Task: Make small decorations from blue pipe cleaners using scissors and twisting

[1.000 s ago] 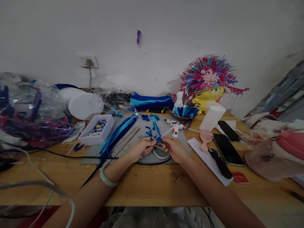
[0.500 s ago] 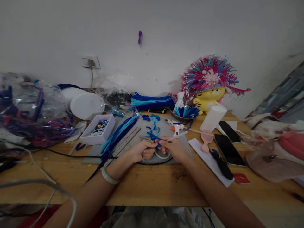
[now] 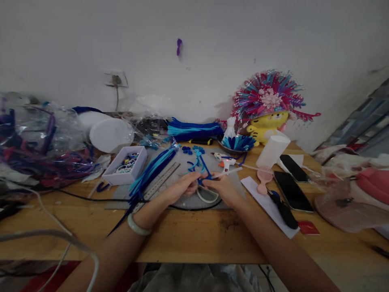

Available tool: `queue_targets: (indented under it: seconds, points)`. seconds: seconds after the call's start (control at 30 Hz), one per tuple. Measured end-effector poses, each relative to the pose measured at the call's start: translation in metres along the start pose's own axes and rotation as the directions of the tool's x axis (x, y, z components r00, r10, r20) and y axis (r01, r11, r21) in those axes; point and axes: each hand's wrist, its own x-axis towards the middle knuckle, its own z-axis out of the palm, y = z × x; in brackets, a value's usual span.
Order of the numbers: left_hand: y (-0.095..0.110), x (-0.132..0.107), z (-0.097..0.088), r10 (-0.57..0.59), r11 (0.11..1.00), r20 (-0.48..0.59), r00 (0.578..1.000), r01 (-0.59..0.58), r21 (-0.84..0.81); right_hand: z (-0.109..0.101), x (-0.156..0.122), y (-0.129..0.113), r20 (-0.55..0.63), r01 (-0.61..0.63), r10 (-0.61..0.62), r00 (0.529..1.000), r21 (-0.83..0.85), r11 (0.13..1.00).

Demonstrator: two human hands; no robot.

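Note:
A dark blue pipe cleaner (image 3: pixel 205 165) is pinched between my two hands over the grey mat, and one end of it sticks up and away from me. My left hand (image 3: pixel 185 187) is closed on it from the left, fingers curled. From the right, my right hand (image 3: pixel 223 189) grips it between thumb and fingers. How the blue piece is bent between the fingertips is partly hidden. Just beyond lie light blue curled pieces (image 3: pixel 197 152) and a small dark blue one (image 3: pixel 187 150). Below the hands a white ring-shaped thing (image 3: pixel 207 196) rests on the mat.
Left of the hands lie a steel ruler (image 3: pixel 161 181), a bundle of blue pipe cleaners (image 3: pixel 153 168) and a box of beads (image 3: pixel 125 165). To the right are a glue gun (image 3: pixel 227 164), a pink hairbrush (image 3: pixel 264 178) and a phone (image 3: pixel 293 191). A black cable (image 3: pixel 121 200) crosses the mat.
The blue pipe cleaner's free end has swung up to point away from me. Both hands have shifted slightly, and the left hand's fingers have turned over the piece.

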Motion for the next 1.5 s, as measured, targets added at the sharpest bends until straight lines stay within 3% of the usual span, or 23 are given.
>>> queue_targets:
  seconds: [0.2,0.37,0.47,0.53,0.6,0.67,0.77,0.87,0.93,1.0,1.1,1.17,1.23,1.37,1.5]
  points:
    - [0.005,0.001,-0.004,0.169,0.939,-0.147,0.975,-0.114,0.323,-0.001,0.0,-0.008,-0.086,0.007,0.006,0.996,0.145,0.989]
    - [0.011,0.0,-0.02,0.299,0.812,-0.304,0.905,-0.074,0.58,-0.021,0.007,-0.024,-0.318,0.166,-0.041,0.947,0.378,0.911]
    - [0.01,0.001,-0.032,0.373,0.582,-0.391,0.841,0.116,0.805,-0.035,0.011,-0.029,-0.544,0.356,-0.081,0.835,0.422,0.834]
    - [0.007,0.002,-0.037,0.361,0.38,-0.42,0.833,0.28,0.882,-0.038,0.013,-0.028,-0.621,0.421,-0.083,0.78,0.421,0.804]
    - [0.004,0.004,-0.037,0.331,0.211,-0.406,0.852,0.352,0.912,-0.035,0.014,-0.024,-0.592,0.39,-0.073,0.803,0.428,0.815]
    - [0.001,0.004,-0.035,0.299,0.108,-0.367,0.881,0.35,0.93,-0.027,0.012,-0.019,-0.497,0.295,-0.045,0.867,0.438,0.849]
    - [-0.003,0.002,-0.027,0.305,0.056,-0.349,0.886,0.349,0.935,-0.012,0.006,-0.01,-0.337,0.123,0.031,0.941,0.425,0.897]
    - [-0.004,-0.002,-0.019,0.406,0.021,-0.31,0.86,0.331,0.944,-0.001,0.001,-0.004,-0.212,-0.01,0.097,0.972,0.381,0.925]
    - [-0.002,-0.004,-0.015,0.486,0.027,-0.277,0.829,0.303,0.953,0.003,-0.001,-0.002,-0.182,-0.032,0.103,0.978,0.355,0.934]
    - [0.0,-0.005,-0.011,0.529,0.096,-0.215,0.821,0.194,0.976,0.005,-0.002,-0.001,-0.171,-0.035,0.098,0.98,0.341,0.94]
    - [0.0,-0.003,-0.003,0.506,0.349,-0.092,0.857,-0.106,0.931,0.006,-0.002,0.0,-0.149,-0.057,0.117,0.982,0.356,0.933]
    - [-0.003,-0.001,0.003,0.441,0.546,-0.074,0.895,-0.202,0.813,0.007,-0.002,0.001,-0.129,-0.078,0.137,0.982,0.38,0.921]
    - [-0.007,0.001,0.009,0.401,0.649,-0.075,0.913,-0.226,0.726,0.009,-0.003,0.002,-0.11,-0.095,0.149,0.983,0.389,0.916]
    - [-0.014,0.006,0.013,0.431,0.736,-0.154,0.889,-0.248,0.63,0.013,-0.004,0.004,-0.121,-0.079,0.125,0.985,0.325,0.942]
    - [-0.014,0.006,0.009,0.369,0.837,-0.249,0.895,-0.204,0.508,0.014,-0.005,0.001,-0.194,-0.044,0.103,0.976,0.285,0.957]
